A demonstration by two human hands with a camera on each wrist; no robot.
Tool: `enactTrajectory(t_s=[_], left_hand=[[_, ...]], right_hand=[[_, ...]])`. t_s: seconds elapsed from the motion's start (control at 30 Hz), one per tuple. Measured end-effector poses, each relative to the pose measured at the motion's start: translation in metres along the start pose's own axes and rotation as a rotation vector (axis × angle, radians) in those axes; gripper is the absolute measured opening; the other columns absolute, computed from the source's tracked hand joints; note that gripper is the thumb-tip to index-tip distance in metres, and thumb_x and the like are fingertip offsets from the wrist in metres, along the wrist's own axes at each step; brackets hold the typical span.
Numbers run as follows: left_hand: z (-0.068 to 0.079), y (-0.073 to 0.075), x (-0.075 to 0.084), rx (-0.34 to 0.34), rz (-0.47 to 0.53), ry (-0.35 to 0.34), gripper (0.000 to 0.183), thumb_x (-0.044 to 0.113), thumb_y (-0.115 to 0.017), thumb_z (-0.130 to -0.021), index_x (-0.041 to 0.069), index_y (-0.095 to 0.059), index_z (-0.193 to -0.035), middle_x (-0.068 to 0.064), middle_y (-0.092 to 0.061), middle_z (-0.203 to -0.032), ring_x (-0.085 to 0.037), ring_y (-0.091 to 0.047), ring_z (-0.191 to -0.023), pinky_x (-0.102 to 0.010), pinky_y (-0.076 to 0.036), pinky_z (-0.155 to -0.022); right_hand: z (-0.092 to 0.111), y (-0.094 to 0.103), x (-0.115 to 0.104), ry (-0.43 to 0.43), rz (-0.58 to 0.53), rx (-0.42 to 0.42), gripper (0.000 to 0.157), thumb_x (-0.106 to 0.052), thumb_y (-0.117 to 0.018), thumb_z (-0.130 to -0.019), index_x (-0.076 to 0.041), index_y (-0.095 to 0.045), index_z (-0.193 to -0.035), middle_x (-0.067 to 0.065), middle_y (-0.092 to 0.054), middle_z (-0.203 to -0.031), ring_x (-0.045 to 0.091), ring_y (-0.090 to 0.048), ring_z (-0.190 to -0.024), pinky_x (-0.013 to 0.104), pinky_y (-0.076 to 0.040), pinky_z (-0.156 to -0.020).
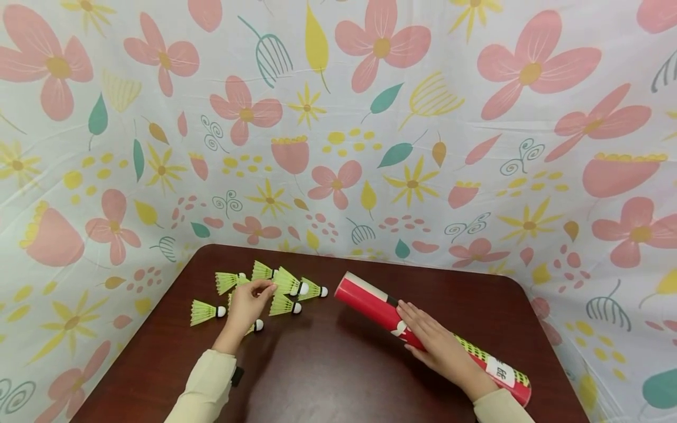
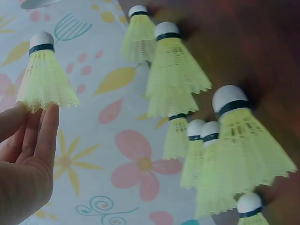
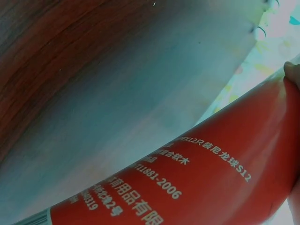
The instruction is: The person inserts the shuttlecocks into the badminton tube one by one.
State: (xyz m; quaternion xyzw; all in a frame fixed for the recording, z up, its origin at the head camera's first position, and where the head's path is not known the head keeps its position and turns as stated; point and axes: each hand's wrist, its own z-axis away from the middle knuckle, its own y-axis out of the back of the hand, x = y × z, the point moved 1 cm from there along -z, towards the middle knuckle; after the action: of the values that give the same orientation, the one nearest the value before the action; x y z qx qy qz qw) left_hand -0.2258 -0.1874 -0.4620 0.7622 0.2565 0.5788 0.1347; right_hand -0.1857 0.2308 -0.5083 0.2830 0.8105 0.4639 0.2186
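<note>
My left hand (image 1: 245, 308) pinches a yellow-green shuttlecock (image 2: 47, 77) by the rim of its skirt, its white cork end pointing away from the fingers. Below and around that hand, several more shuttlecocks (image 1: 203, 312) lie on the dark wooden table (image 1: 317, 364). To the right, my right hand (image 1: 439, 349) holds a red shuttlecock tube (image 1: 367, 302) with fingers across its top and thumb along the near side. The tube slants, one end towards the shuttlecocks. In the right wrist view the tube's printed side (image 3: 225, 173) fills much of the picture, and only a bit of hand shows.
A white cloth (image 1: 338, 223) printed with pink, yellow and green flowers hangs behind the table and along both sides. The table's far edge runs just behind the shuttlecocks. A dark band (image 1: 237, 376) shows at the left sleeve.
</note>
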Motion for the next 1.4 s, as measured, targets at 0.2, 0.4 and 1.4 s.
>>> enactTrajectory(t_s=[0.2, 0.4, 1.4], left_hand=[[-0.01, -0.005, 0.01, 0.009, 0.01, -0.024, 0.016, 0.018, -0.07, -0.09, 0.006, -0.075, -0.099, -0.009, -0.072, -0.093, -0.02, -0.065, -0.077, -0.028, -0.051, -0.063], [-0.013, -0.016, 0.016, -0.036, 0.041, -0.028, 0.015, 0.018, -0.068, -0.091, 0.007, -0.075, -0.099, -0.007, -0.072, -0.093, -0.02, -0.065, -0.081, -0.034, -0.054, -0.072], [-0.008, -0.069, 0.032, -0.212, 0.096, -0.253, 0.005, 0.007, -0.071, -0.086, 0.007, -0.075, -0.09, -0.003, -0.072, -0.086, -0.017, -0.066, -0.078, -0.027, -0.053, -0.068]], right_hand=[[0.0, 0.0, -0.005, 0.012, -0.016, 0.01, 0.074, -0.058, -0.031, -0.096, -0.005, -0.036, -0.149, 0.01, -0.036, -0.152, 0.028, -0.038, -0.136, 0.018, -0.01, -0.114], [0.002, -0.002, -0.007, 0.004, -0.011, -0.011, 0.076, -0.059, -0.028, -0.095, -0.007, -0.035, -0.149, 0.009, -0.035, -0.153, 0.027, -0.037, -0.137, 0.017, -0.008, -0.114], [-0.001, -0.002, -0.02, 0.042, -0.02, -0.01, 0.072, -0.057, -0.029, -0.098, -0.007, -0.034, -0.15, 0.008, -0.033, -0.154, 0.025, -0.035, -0.138, 0.02, -0.012, -0.114]])
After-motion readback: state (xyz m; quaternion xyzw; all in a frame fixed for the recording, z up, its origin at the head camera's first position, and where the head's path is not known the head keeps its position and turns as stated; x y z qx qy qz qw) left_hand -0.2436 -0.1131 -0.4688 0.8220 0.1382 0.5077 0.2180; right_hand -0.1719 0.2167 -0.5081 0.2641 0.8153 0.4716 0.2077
